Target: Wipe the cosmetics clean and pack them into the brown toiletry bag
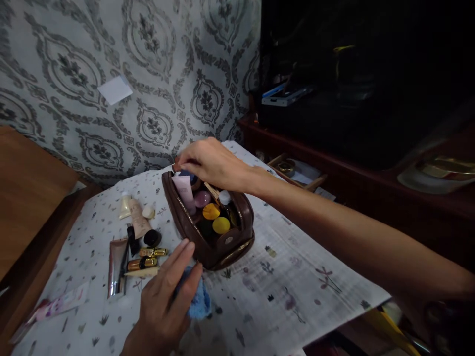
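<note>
A brown cosmetic bag (193, 244) stands unzipped on the patterned cloth. Inside it are a pale pink tube (184, 193), a pink round item (202, 199), an orange-yellow round lid (211, 211), a yellow round lid (221, 225) and a white cap (224, 198). My right hand (210, 160) reaches across the bag, its fingers closed on the brown tab at the far end. By the near left corner is my left hand (165, 294), fingertips close to the bag's side. A fluffy blue cloth (200, 301) is tucked between its thumb and fingers, partly hidden.
Left of the bag lie a silvery tube (118, 267), a beige tube (139, 220), a black round lid (152, 238), small gold-capped bottles (153, 252) and a pink-white tube (67, 300). A dark cabinet with an open drawer (297, 173) stands at right, wallpaper behind.
</note>
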`<state>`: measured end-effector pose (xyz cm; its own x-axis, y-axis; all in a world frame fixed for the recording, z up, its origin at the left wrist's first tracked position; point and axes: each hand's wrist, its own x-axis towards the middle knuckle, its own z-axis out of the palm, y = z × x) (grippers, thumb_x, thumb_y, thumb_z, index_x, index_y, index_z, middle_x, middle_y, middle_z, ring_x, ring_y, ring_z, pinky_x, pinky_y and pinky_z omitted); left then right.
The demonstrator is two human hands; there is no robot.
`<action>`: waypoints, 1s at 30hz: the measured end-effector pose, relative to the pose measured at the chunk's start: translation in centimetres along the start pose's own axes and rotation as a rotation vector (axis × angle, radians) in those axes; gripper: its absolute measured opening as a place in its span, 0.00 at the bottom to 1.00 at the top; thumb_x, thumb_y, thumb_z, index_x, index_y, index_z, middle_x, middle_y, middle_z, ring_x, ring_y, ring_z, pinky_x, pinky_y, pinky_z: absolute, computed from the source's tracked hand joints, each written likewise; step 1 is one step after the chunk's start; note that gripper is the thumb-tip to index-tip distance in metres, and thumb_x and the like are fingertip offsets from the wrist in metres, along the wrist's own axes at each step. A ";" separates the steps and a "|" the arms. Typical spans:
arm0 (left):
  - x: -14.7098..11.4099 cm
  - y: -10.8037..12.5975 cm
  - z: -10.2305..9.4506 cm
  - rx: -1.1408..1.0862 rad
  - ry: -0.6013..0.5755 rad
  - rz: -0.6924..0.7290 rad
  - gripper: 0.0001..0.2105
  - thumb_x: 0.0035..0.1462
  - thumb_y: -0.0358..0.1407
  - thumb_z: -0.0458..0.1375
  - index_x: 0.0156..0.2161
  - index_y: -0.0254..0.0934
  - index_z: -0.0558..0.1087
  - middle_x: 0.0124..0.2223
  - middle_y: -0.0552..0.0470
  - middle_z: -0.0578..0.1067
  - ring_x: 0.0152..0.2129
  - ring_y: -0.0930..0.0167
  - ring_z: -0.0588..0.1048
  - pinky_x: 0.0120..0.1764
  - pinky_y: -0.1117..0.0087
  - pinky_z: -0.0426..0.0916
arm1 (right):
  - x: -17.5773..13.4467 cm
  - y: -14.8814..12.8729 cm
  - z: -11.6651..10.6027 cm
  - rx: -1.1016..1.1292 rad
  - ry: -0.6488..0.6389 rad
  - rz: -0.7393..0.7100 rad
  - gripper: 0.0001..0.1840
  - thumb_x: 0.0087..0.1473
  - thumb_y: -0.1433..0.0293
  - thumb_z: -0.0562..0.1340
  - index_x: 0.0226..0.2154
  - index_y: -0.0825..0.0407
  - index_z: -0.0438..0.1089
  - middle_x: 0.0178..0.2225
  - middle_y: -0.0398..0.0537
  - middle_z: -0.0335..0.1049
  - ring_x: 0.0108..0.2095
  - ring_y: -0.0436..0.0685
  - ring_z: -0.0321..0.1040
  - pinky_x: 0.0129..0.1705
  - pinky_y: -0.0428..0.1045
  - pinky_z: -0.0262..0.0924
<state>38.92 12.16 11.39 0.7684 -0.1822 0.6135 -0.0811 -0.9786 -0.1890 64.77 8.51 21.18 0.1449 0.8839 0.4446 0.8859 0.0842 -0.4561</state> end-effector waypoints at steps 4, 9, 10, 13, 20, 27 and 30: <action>-2.9 -1.5 -0.7 -0.014 0.040 -0.144 0.18 0.57 0.23 0.50 0.51 0.32 0.71 0.56 0.36 0.71 0.55 0.61 0.71 0.53 0.62 0.70 | -4.0 -3.0 -0.6 0.019 0.099 0.070 0.14 0.64 0.62 0.55 0.35 0.51 0.73 0.31 0.44 0.70 0.35 0.54 0.67 0.38 0.47 0.56; -6.6 -4.9 -2.1 0.004 0.069 -0.537 0.11 0.60 0.33 0.54 0.48 0.36 0.72 0.45 0.45 0.77 0.44 0.65 0.76 0.47 0.66 0.71 | -9.5 -6.7 1.6 0.166 -0.050 0.004 0.21 0.65 0.54 0.52 0.28 0.45 0.73 0.25 0.47 0.68 0.30 0.55 0.67 0.31 0.49 0.58; -7.4 -5.7 -2.5 0.018 0.103 -0.685 0.10 0.61 0.35 0.54 0.45 0.37 0.73 0.42 0.47 0.77 0.40 0.66 0.77 0.44 0.67 0.71 | -10.4 -7.3 2.5 0.203 -0.122 -0.043 0.22 0.65 0.55 0.52 0.28 0.44 0.73 0.24 0.47 0.68 0.29 0.54 0.67 0.31 0.49 0.58; -9.6 -8.1 -3.6 -0.043 0.320 -1.137 0.12 0.60 0.43 0.55 0.41 0.36 0.73 0.36 0.50 0.76 0.33 0.68 0.76 0.38 0.69 0.71 | -12.3 -8.6 6.0 0.269 -0.299 -0.214 0.24 0.68 0.57 0.47 0.29 0.44 0.73 0.25 0.48 0.71 0.27 0.54 0.67 0.29 0.50 0.59; -14.8 -11.7 -3.8 -0.288 0.520 -1.597 0.22 0.53 0.53 0.55 0.41 0.34 0.72 0.36 0.49 0.76 0.33 0.68 0.75 0.35 0.69 0.70 | -11.5 -9.0 15.1 0.326 -0.467 -0.139 0.11 0.64 0.70 0.55 0.46 0.51 0.70 0.38 0.49 0.77 0.35 0.56 0.74 0.36 0.51 0.64; -15.3 -10.3 -3.0 -0.136 -0.008 -1.350 0.19 0.55 0.51 0.55 0.42 0.37 0.69 0.35 0.53 0.72 0.35 0.66 0.72 0.42 0.66 0.67 | -8.9 -9.9 18.9 0.097 -0.449 0.105 0.15 0.62 0.71 0.57 0.51 0.51 0.67 0.51 0.54 0.68 0.43 0.59 0.73 0.42 0.52 0.67; -15.2 -10.1 -2.8 -0.144 -0.113 -1.358 0.21 0.56 0.51 0.54 0.48 0.37 0.67 0.36 0.52 0.72 0.36 0.65 0.72 0.41 0.65 0.65 | -8.0 -10.1 19.9 -0.042 -0.438 0.147 0.15 0.63 0.70 0.56 0.51 0.50 0.66 0.54 0.55 0.65 0.41 0.59 0.74 0.39 0.51 0.66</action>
<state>26.28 24.51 6.15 0.3428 0.9213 0.1837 0.7110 -0.3823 0.5902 45.88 9.78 6.86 0.0785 0.9969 0.0057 0.8881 -0.0674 -0.4548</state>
